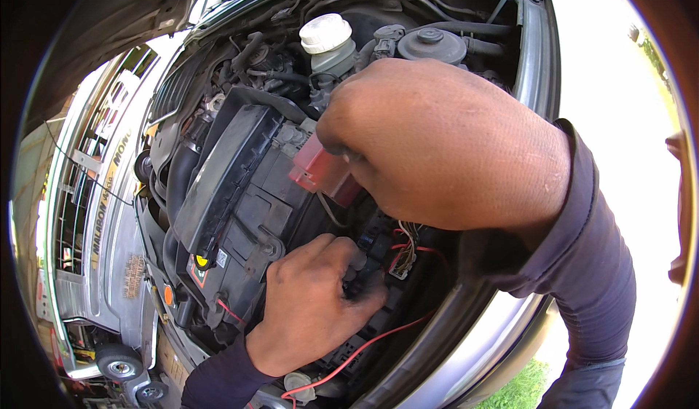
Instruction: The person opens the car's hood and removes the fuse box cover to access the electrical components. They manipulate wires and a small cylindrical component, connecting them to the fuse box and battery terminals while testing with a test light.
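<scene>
My right hand [444, 139] reaches across from the right, fingers curled in a pinch at the edge of a translucent red plastic cover [320, 167]. Its fingertips are partly hidden behind the knuckles. Lower and to the left, my left hand [313, 296] is closed over a black fuse box [375, 241], thumb and index finger together around something dark that I cannot make out. A bundle of thin wires ending in a pale connector [401, 265] lies between the hands. One red wire [364, 347] loops below my left hand.
A white-capped fluid reservoir [325, 36] and a round black cap [432, 45] stand at the back of the engine bay. The black air filter housing [222, 179] lies left of my hands. The silver fender [473, 343] borders the right. Another vehicle [120, 212] is parked at the left.
</scene>
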Demonstrator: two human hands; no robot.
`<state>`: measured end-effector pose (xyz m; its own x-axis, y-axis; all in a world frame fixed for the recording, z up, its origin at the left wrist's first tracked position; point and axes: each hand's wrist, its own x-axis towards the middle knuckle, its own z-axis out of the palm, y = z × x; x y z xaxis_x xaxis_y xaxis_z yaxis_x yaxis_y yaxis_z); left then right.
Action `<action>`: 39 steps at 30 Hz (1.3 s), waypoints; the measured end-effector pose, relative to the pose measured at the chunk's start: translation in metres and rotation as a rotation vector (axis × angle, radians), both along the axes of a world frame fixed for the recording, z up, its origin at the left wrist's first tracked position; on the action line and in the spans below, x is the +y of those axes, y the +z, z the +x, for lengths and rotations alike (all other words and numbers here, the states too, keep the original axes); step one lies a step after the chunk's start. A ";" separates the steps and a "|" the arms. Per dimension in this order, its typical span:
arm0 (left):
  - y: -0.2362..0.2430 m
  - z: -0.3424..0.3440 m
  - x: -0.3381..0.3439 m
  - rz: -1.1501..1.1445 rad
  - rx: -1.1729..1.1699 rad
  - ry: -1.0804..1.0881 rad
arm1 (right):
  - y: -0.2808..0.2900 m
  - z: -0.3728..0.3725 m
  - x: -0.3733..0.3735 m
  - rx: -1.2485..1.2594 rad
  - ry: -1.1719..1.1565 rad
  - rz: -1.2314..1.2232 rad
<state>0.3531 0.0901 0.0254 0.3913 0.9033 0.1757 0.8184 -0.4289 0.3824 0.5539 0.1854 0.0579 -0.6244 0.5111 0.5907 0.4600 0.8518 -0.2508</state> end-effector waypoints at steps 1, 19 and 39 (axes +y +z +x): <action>0.000 0.000 0.000 -0.009 -0.011 0.006 | 0.002 0.000 0.000 -0.031 -0.021 -0.008; 0.005 0.004 -0.002 0.010 0.051 -0.236 | 0.019 -0.008 -0.009 -0.247 -0.148 -0.235; -0.004 -0.002 0.007 -0.215 -0.162 -0.122 | 0.018 -0.006 -0.009 -0.216 -0.128 -0.196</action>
<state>0.3511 0.0967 0.0217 0.4814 0.8748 0.0546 0.6868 -0.4152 0.5965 0.5484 0.1761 0.0760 -0.6480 0.6846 0.3339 0.6204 0.7287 -0.2899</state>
